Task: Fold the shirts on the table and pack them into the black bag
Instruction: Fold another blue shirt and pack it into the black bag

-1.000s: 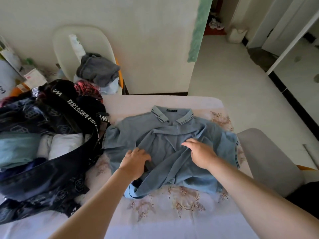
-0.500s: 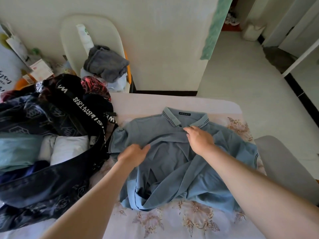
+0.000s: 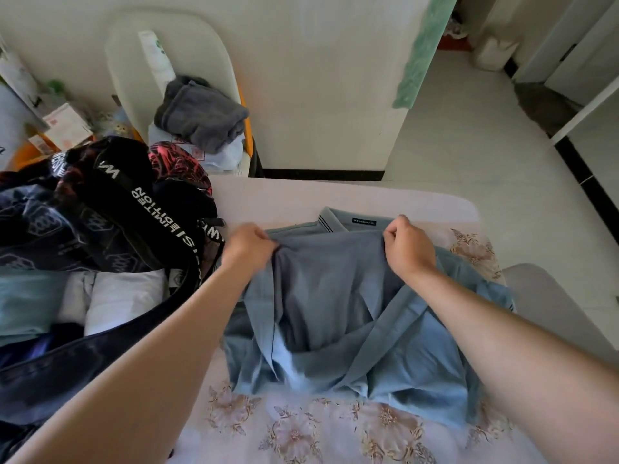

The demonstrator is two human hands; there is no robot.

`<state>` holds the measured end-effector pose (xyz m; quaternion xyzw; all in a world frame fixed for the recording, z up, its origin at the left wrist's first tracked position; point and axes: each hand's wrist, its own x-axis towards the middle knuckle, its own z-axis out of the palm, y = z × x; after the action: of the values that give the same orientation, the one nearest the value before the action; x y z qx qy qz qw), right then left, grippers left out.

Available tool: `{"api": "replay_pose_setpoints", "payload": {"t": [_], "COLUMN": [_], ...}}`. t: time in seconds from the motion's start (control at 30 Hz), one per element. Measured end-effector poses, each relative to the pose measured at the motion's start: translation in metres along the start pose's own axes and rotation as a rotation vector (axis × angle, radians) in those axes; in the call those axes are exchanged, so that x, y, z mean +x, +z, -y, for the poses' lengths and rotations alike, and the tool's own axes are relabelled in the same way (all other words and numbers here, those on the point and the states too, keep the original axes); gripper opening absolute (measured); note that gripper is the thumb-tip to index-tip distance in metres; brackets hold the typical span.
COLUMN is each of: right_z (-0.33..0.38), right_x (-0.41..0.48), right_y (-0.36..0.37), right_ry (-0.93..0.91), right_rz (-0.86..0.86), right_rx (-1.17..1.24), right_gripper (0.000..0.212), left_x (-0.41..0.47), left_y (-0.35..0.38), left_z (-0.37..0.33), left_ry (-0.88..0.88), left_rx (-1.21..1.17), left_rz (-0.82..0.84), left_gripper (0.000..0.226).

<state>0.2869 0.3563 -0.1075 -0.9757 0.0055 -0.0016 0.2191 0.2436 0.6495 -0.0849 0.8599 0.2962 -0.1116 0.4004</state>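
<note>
A rumpled slate-blue polo shirt [image 3: 335, 313] with a striped collar lies in the centre of the frame, on a tabletop [image 3: 301, 430] covered with pale floral cloth. The left hand [image 3: 248, 246] pinches a raised fold at the shirt's left shoulder, its fingers [image 3: 264, 241] curled tight on the fabric. The right hand [image 3: 407, 249] grips the same fold just below the collar, its fingers closed round it. An open black fabric bag [image 3: 100, 212] with white-lettered straps sits at the left of the frame, just beside the shirt, with folded clothes [image 3: 124, 296] inside.
</note>
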Motion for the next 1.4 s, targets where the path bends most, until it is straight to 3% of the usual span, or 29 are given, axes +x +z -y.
{"api": "replay_pose_setpoints", "payload": {"t": [0.07, 0.13, 0.2, 0.27, 0.37, 0.47, 0.57, 0.63, 0.73, 0.87, 0.97, 1.03, 1.1, 1.2, 1.27, 1.33, 1.4], "right_z": [0.002, 0.001, -0.005, -0.014, -0.032, -0.047, -0.057, -0.066, -0.081, -0.092, -0.099, -0.096, -0.095, -0.094, -0.091, -0.089, -0.087], "right_x": [0.000, -0.011, -0.032, -0.062, -0.115, -0.168, -0.219, -0.243, -0.257, -0.249, -0.246, -0.252, -0.262, -0.286, -0.298, -0.306, -0.305], "right_y": [-0.001, -0.002, -0.003, -0.003, -0.005, -0.017, -0.028, -0.028, -0.023, -0.021, -0.032, -0.047, -0.060, -0.071, -0.074, -0.074, -0.073], "right_ry": [0.051, 0.088, 0.090, 0.032, -0.193, -0.386, -0.544, -0.611, -0.562, -0.420, -0.390, -0.374, -0.360, -0.237, -0.208, -0.211, -0.211], "right_rz": [0.036, 0.138, 0.236, 0.219, 0.083, 0.012, 0.158, 0.266, 0.243, 0.158, 0.142, 0.179, 0.303, 0.734, 0.880, 0.908, 0.775], "right_rx": [0.127, 0.213, 0.227, 0.179, 0.064, -0.023, -0.086, -0.220, -0.352, -0.453, -0.418, -0.390, -0.385, -0.472, -0.524, -0.535, -0.434], "right_gripper": [0.010, 0.029, 0.050, 0.056, 0.050, 0.025, 0.017, 0.022, 0.038, 0.050, 0.047, 0.042, 0.029, 0.025, 0.022, 0.028, 0.030], "left_x": [0.001, -0.008, -0.028, -0.056, -0.095, -0.129, -0.157, -0.166, -0.174, -0.168, -0.174, -0.190, -0.212, -0.240, -0.259, -0.273, -0.276], "left_y": [-0.002, 0.002, 0.008, 0.018, 0.033, 0.037, 0.040, 0.043, 0.049, 0.052, 0.041, 0.035, 0.029, 0.028, 0.029, 0.035, 0.036], "left_z": [-0.014, -0.018, -0.011, 0.011, 0.055, 0.087, 0.112, 0.126, 0.138, 0.137, 0.133, 0.130, 0.128, 0.138, 0.139, 0.139, 0.141], "left_ry": [0.071, 0.152, 0.257, 0.404, 0.572, 0.661, 0.745, 0.701, 0.558, 0.499, 0.440, 0.396, 0.361, 0.268, 0.099, 0.014, 0.128], "left_rx": [-0.081, -0.178, -0.150, -0.043, 0.038, 0.163, 0.267, 0.438, 0.632, 0.448, 0.542, 0.737, 0.947, 1.144, 1.076, 0.913, 0.814], "left_rz": [-0.116, -0.125, -0.104, -0.062, -0.055, -0.085, -0.040, 0.051, 0.125, 0.039, 0.084, 0.211, 0.422, 0.716, 0.844, 0.918, 0.715], "left_gripper": [0.020, 0.034, 0.040, 0.038, 0.024, 0.014, 0.011, 0.015, 0.042, 0.038, 0.036, 0.036, 0.029, 0.031, 0.036, 0.033, 0.028]}}
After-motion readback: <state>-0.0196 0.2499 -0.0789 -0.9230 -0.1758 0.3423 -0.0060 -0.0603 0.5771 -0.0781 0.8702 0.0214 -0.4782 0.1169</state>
